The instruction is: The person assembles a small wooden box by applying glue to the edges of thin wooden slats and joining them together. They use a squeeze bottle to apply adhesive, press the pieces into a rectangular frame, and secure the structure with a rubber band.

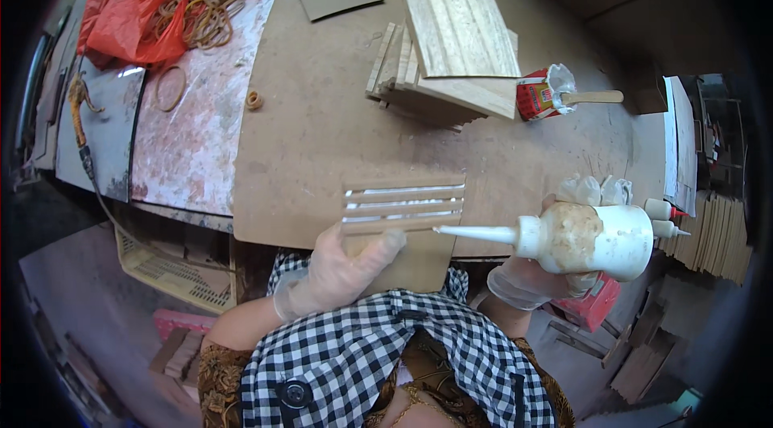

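Observation:
A white squeeze bottle with a long thin nozzle lies tipped sideways in my gloved right hand, which is closed around it. Brown stains mark its shoulder. The nozzle tip points left, close to the near edge of a brown slatted board. White stripes run between the slats; I cannot tell whether they are glue or gaps. My left hand, in a clear glove, pinches the board's near left side, thumb on top and fingers partly hidden. A plain brown panel extends below the slats toward my apron.
Stacked grooved wooden boards stand at the far side of the table. Beside them is a red packet with a wooden-handled tool. Rubber bands and a red plastic bag lie far left. Two small bottles are at the right.

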The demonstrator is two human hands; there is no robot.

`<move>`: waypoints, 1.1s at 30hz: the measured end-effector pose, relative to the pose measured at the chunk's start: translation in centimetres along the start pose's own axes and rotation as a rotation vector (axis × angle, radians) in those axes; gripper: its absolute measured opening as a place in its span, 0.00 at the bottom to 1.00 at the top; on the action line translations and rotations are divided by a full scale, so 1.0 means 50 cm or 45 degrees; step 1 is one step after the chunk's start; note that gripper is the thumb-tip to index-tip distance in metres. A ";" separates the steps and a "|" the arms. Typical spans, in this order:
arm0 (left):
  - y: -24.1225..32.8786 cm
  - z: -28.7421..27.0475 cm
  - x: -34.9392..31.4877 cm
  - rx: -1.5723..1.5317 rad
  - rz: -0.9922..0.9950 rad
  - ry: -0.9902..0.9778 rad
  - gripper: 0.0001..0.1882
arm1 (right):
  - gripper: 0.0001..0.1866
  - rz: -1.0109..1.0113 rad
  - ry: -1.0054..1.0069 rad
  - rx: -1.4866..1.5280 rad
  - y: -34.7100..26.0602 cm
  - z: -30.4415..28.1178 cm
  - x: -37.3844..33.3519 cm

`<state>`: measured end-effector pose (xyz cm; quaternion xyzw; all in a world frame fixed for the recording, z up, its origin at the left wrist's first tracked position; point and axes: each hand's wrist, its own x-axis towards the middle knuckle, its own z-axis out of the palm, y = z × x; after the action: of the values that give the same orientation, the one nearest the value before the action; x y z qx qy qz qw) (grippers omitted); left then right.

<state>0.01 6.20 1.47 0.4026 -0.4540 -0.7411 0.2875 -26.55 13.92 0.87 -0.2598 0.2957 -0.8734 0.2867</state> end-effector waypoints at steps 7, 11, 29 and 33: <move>-0.017 0.013 0.009 -0.360 -0.201 -0.113 0.19 | 0.37 0.073 -0.084 -0.307 0.045 0.070 -0.035; -0.039 0.017 0.008 -0.401 -0.109 -0.133 0.19 | 0.39 0.153 -0.115 -0.448 0.053 0.119 -0.056; -0.043 0.013 0.002 -0.339 -0.033 -0.155 0.21 | 0.40 0.025 -0.085 -0.666 0.068 0.142 -0.076; -0.045 0.013 0.001 -0.299 -0.026 -0.134 0.21 | 0.40 0.007 -0.083 -0.664 0.061 0.135 -0.075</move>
<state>-0.71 7.42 -0.39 0.3315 -0.3745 -0.8120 0.3009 -18.64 11.87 2.43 -0.3519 0.5021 -0.7582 0.2219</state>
